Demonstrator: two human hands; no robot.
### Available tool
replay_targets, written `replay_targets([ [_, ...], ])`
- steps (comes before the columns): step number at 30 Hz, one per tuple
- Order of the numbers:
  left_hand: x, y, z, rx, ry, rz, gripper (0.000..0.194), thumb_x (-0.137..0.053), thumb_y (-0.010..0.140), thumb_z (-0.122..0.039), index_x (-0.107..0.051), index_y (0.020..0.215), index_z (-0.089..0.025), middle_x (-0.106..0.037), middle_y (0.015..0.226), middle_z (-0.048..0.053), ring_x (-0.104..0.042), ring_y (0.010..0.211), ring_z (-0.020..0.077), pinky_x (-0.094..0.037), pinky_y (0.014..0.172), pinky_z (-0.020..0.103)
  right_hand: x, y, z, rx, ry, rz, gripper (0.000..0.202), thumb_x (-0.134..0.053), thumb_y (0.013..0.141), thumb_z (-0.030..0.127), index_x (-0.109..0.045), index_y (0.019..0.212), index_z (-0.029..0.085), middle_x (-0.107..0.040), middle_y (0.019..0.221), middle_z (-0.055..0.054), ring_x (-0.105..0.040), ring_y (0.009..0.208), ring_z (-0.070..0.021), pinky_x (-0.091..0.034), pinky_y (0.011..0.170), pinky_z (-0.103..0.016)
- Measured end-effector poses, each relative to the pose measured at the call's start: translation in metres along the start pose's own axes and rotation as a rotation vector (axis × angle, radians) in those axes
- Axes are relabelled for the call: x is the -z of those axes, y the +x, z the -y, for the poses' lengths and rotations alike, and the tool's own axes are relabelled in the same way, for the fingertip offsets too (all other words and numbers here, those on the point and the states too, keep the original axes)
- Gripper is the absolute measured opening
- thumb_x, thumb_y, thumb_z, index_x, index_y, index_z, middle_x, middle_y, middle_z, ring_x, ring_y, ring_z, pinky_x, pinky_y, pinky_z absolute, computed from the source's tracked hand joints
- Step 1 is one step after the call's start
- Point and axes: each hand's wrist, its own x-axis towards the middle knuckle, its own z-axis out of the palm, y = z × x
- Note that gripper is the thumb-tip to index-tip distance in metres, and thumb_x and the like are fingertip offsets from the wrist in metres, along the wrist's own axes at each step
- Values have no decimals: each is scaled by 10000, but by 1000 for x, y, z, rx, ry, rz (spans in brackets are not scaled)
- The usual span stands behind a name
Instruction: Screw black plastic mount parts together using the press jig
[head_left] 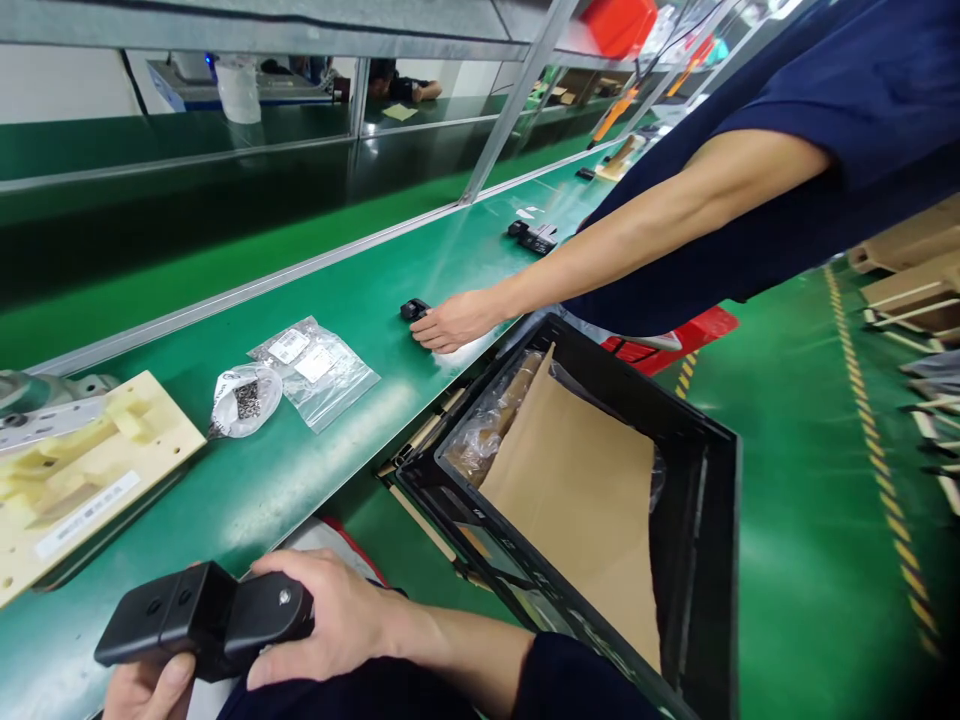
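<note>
At the lower left, a black jointed plastic part (196, 615) with a small screw in its rounded end is held between my two hands. My right hand (330, 615) wraps round the rounded end. From below, my left hand (154, 688) grips the other end, its thumb against the underside; the rest of that hand is cut off by the frame. Beyond the part, on the green bench (255, 500), lie a yellowish fixture block (161, 425) with a white label, an open plastic bag of small screws (247, 400) and a flat clear bag (322, 365) with white labels.
A co-worker's hand (457, 322) touches a small black part (414, 309) on the bench. More black parts (534, 237) lie farther along. Beside the bench, a black crate (720, 520) holds a cardboard sheet (585, 510) and plastic wrap. A metal shelf frame (517, 105) runs above.
</note>
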Motion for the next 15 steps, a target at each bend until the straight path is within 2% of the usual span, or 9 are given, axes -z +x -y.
replay_targets([
  [2,-7,5,-6,-20,-94,-8,728,-894,533,-423,-647,1175,-184,-742,802,69,-721,824,287,-609,808,358,16,2,-5,104,42,-65,730,-683,733,654,-558,1284,192,-694,1041,-69,-667,886,-178,-550,795,-282],
  [4,-9,13,-10,-36,-169,-26,756,-910,510,-368,-643,1195,-196,-747,860,72,-718,886,299,-582,904,415,44,5,-13,215,-7,-233,599,-584,831,618,-573,1230,171,-685,1044,-89,-662,887,-176,-559,777,-294],
  [7,-2,22,-12,-41,-241,-42,748,-921,479,-317,-664,1172,-199,-751,911,85,-702,968,321,-542,976,471,109,13,-37,241,-379,-698,319,-522,919,443,-615,1076,182,-676,1060,-106,-642,989,-199,-544,897,-368],
  [8,0,24,-13,-39,-254,-42,718,-917,488,-312,-675,1154,-195,-752,914,91,-693,996,327,-530,991,484,132,17,-47,207,-536,-853,303,-528,915,417,-612,1081,178,-668,1090,-124,-625,1055,-226,-520,960,-415],
  [9,1,23,-14,-36,-263,-43,690,-916,489,-312,-689,1128,-188,-752,907,98,-687,1014,335,-522,1000,496,155,21,-58,155,-672,-957,348,-535,903,426,-599,1126,166,-649,1144,-149,-599,1120,-256,-495,1003,-457],
  [10,0,22,-15,-34,-269,-48,665,-915,491,-317,-701,1106,-182,-752,903,102,-679,1032,340,-514,1009,504,176,26,-69,85,-782,-1006,438,-547,884,457,-571,1194,149,-613,1223,-175,-558,1195,-287,-467,1040,-495],
  [12,-5,16,-19,-41,-275,-81,640,-919,485,-338,-716,1070,-177,-753,899,105,-667,1061,346,-499,1026,514,208,35,-87,-49,-918,-986,587,-562,852,481,-506,1298,103,-545,1321,-215,-494,1277,-328,-443,1062,-527],
  [15,-17,7,-26,-63,-281,-125,633,-931,461,-373,-729,1029,-181,-753,891,96,-660,1073,342,-483,1042,523,229,47,-103,-192,-963,-899,650,-553,841,436,-451,1375,79,-507,1366,-225,-513,1257,-348,-487,1009,-513],
])
